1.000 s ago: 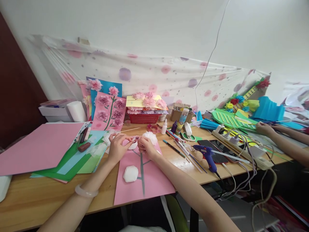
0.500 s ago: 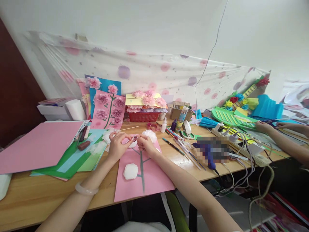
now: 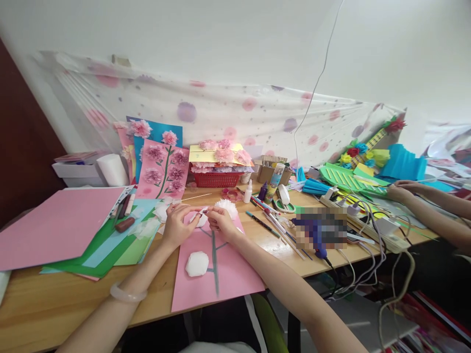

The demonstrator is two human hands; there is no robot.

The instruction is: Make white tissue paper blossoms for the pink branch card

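Observation:
Over the upper part of a pink sheet (image 3: pixel 239 282), my left hand (image 3: pixel 180 224) and my right hand (image 3: pixel 221 221) meet at the fingertips. Both pinch a small white piece that looks like thin paper; its shape is mostly hidden by my fingers. A green-grey stem with side branches (image 3: pixel 215 267) is drawn on the sheet. At its lower left lies a round white paper puff (image 3: pixel 197 264). Another fluffy white paper flower (image 3: pixel 227 208) sits just beyond my right hand, and a further white puff shows partly below my fingers.
Coloured sheets (image 3: pixel 62 220) and a brown marker-like piece (image 3: pixel 125 224) lie left. Behind stand a flower picture (image 3: pixel 162 169), a red basket (image 3: pixel 217 180) and a glue bottle (image 3: pixel 248 192). Pens (image 3: pixel 263 224), a purple glue gun (image 3: pixel 319 240) and a power strip (image 3: pixel 386 238) lie right, near another person's hands (image 3: pixel 403 191).
My hands stay together, with the fingertips slightly shifted and more of the white piece showing. The view has moved a little. The other person's hands have come closer together.

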